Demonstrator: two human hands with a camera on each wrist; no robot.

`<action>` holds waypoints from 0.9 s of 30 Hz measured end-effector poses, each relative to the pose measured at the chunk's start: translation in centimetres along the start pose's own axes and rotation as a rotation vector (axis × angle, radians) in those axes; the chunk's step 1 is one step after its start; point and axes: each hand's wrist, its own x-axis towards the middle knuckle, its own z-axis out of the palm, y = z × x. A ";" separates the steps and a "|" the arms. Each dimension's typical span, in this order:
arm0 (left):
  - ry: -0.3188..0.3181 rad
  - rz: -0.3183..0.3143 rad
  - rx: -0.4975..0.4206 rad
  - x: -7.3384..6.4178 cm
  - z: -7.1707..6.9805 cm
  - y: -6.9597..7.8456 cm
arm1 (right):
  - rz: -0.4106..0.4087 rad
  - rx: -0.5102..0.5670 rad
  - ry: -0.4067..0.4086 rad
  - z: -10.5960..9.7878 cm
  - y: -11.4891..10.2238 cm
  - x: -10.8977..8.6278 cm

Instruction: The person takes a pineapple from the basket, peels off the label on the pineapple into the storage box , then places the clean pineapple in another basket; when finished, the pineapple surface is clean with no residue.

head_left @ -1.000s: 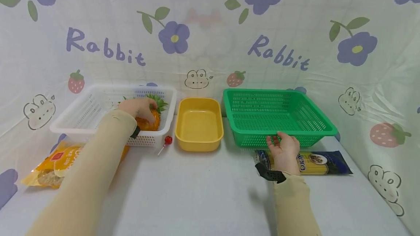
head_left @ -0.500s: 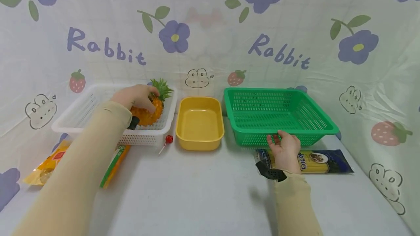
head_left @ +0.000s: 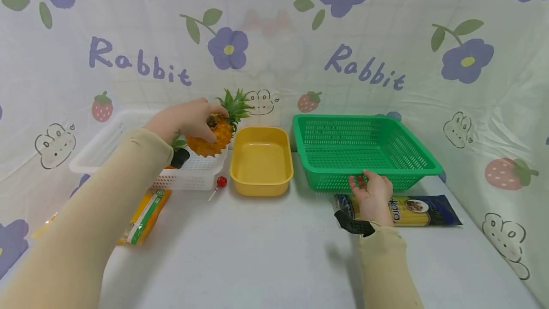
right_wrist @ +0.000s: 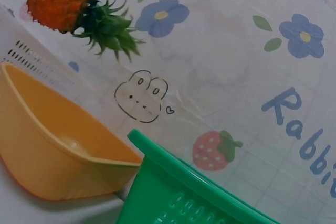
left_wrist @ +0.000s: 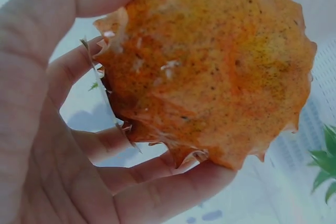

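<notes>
A person's left hand (head_left: pixel 184 118) grips a spiky, orange, rounded pineapple with a tuft of green leaves (head_left: pixel 212 137), its thumb and fingers bent around the fruit's sides. The pineapple is in the air over the right end of a white, perforated plastic basket (head_left: pixel 199 174), just beside a yellow, rounded-corner plastic tub (head_left: pixel 261 190). Its long axis slants: from the head view, the leafy crown points up and to the right, toward the tub, and the base points down and left, toward the wrist. In the slanted right wrist view, the same crown points down to the right. Below the left hand, green leaves (head_left: pixel 178 141) and a bit of orange show in the white basket, mostly hidden by the wrist. The right hand (head_left: pixel 374 195), palm up with fingers loosely bent, has its fingertips at the front rim of a green, perforated plastic basket (head_left: pixel 326 181); whether they press on it cannot be told. Beneath that hand lies a long, dark blue and yellow packet (head_left: pixel 418 206), running left to right. A red lollipop on a white stick (head_left: pixel 221 181) lies between the white basket and the tub, and an orange packet with a green stripe (head_left: pixel 147 213) lies partly under the left forearm.
</notes>
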 end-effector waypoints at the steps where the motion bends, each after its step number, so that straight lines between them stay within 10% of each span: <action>1: 0.002 0.010 0.004 -0.1 0.0 0.3 | 0.001 -0.001 -0.002 0.0 0.0 0.0; 27: 0.055 0.387 0.069 -5.4 4.7 6.0 | -0.012 -0.018 0.012 -0.1 -0.1 0.1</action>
